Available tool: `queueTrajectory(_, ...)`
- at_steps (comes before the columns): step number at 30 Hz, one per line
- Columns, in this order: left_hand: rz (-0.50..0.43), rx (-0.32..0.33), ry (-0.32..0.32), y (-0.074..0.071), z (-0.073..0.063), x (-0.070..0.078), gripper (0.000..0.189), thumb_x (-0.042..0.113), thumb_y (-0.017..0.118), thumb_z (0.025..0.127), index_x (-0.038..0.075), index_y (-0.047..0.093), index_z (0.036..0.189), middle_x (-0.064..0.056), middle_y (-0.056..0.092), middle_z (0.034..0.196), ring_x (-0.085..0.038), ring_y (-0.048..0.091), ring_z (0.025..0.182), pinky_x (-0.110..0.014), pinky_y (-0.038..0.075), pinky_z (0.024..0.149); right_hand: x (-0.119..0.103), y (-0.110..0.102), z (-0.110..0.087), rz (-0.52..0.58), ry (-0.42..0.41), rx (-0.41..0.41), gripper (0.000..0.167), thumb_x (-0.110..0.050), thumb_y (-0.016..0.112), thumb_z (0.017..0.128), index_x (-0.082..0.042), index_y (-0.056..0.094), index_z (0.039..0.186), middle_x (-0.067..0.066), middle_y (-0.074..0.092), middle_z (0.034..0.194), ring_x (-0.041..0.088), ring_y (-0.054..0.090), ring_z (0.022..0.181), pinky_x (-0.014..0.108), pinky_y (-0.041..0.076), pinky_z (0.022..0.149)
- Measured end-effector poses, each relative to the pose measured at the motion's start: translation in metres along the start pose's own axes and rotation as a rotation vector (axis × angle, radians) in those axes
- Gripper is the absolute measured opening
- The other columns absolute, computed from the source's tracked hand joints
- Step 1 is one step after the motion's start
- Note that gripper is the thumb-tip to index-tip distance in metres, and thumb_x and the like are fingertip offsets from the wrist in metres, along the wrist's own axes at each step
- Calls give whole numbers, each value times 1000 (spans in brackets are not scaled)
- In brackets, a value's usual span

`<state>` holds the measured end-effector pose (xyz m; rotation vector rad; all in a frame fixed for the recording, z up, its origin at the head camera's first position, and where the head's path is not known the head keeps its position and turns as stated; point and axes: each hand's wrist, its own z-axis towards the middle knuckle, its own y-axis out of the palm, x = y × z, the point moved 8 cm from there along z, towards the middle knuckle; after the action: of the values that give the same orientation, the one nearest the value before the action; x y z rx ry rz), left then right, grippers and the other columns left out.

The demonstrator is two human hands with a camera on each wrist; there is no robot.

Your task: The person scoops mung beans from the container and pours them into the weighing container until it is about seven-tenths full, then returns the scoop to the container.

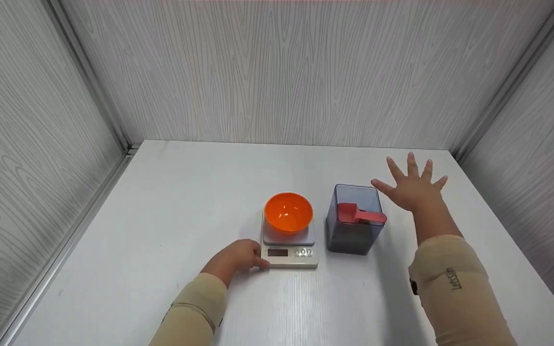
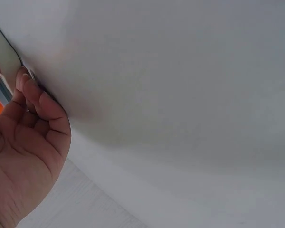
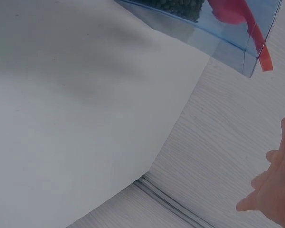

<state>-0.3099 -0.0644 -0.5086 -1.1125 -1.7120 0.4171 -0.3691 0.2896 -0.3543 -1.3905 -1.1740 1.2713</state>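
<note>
An orange bowl point(image 1: 288, 213) sits on the platform of a white digital kitchen scale point(image 1: 292, 259) at the middle of the table. My left hand point(image 1: 238, 257) grips the scale's left edge, its thumb by the front corner; in the left wrist view the curled fingers point(image 2: 57, 121) lie along that edge. To the right of the scale stands a clear bluish container point(image 1: 351, 238), with dark grains inside. A red scoop point(image 1: 354, 214) rests in it, its handle over the rim. My right hand point(image 1: 411, 192), fingers spread wide, is raised beside the container and holds nothing.
The white table point(image 1: 185, 192) is bounded by grey wood-grain panels, including a back wall point(image 1: 277, 72) and a left side panel point(image 1: 31, 144). A metal strip runs along the left edge.
</note>
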Motion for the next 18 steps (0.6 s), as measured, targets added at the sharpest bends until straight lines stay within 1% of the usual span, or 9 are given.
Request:
queueTrajectory(5, -11, -5, 4, 2, 0, -1, 26, 35, 74, 75, 14, 60, 80, -3, 53, 75, -20, 48, 74, -33, 39, 67, -10, -3, 0, -24, -66, 43, 88, -78, 24, 79, -24, 6, 147, 22, -9, 149, 49, -12, 131, 70, -3, 94)
queueTrajectory(8, 10, 0, 27, 4, 3, 0, 28, 36, 74, 75, 13, 58, 77, -1, 50, 72, -19, 47, 72, -31, 37, 65, -21, -7, -1, -40, -128, 68, 85, -75, 26, 82, -23, 10, 147, 23, 2, 149, 48, 0, 133, 67, 6, 97)
queueTrajectory(11, 20, 3, 43, 5, 4, -1, 30, 37, 73, 75, 13, 56, 75, -1, 48, 69, -18, 46, 70, -31, 35, 63, -34, -9, -3, -45, -190, 76, 80, -69, 32, 85, -21, 15, 146, 23, 14, 146, 46, 10, 132, 64, 15, 98)
queueTrajectory(14, 14, -2, 38, 6, 4, -1, 30, 37, 73, 75, 13, 56, 75, -1, 48, 69, -19, 46, 71, -31, 35, 63, -48, -5, -7, -33, -238, 41, 72, -55, 47, 88, -18, 23, 145, 21, 26, 142, 43, 19, 130, 61, 23, 98)
queueTrajectory(16, 13, -6, 29, 5, 4, -2, 29, 38, 73, 75, 14, 57, 77, -1, 49, 70, -19, 47, 73, -32, 36, 65, -59, 0, -10, -38, -269, 8, 63, -40, 57, 88, -15, 33, 141, 20, 35, 137, 41, 27, 127, 58, 29, 96)
queueTrajectory(18, 8, -8, 19, 5, 3, -2, 29, 38, 73, 74, 14, 58, 78, -2, 50, 72, -20, 48, 74, -33, 37, 66, -67, 6, -13, -40, -289, -35, 54, -25, 62, 86, -11, 43, 134, 19, 43, 130, 39, 36, 122, 55, 35, 94)
